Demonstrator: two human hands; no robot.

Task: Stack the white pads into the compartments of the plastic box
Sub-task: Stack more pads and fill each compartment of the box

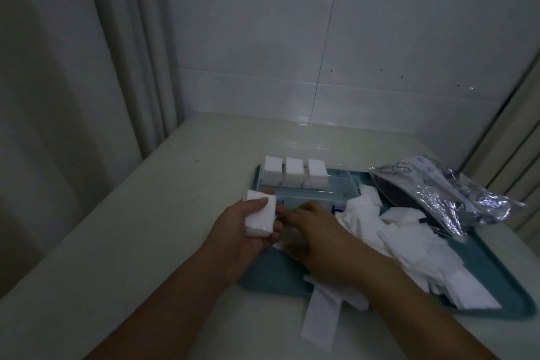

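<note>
The left hand grips a small stack of white pads, thumb curled over the top, holding it just in front of the plastic box, at the box's near-left corner. Three compartments along the box's far row already stand full with pad stacks, and the compartment to the right of those looks empty. The right hand is low on the teal tray just in front of the box, beside the held stack; it is blurred, so whether it pinches a pad or lies loose I cannot tell. To the right of the box sprawls a loose heap of pads, and beyond it a crinkled foil bag.

Here's the danger: that held stack is soft and uneven, so a slack thumb could let the lower pads fan out and drop short of the box. Lowered crooked, it could catch a compartment wall and splay. And the right wrist, sitting among the loose pads, could sweep more of them off the tray's near edge, where a long white strip already hangs over.
</note>
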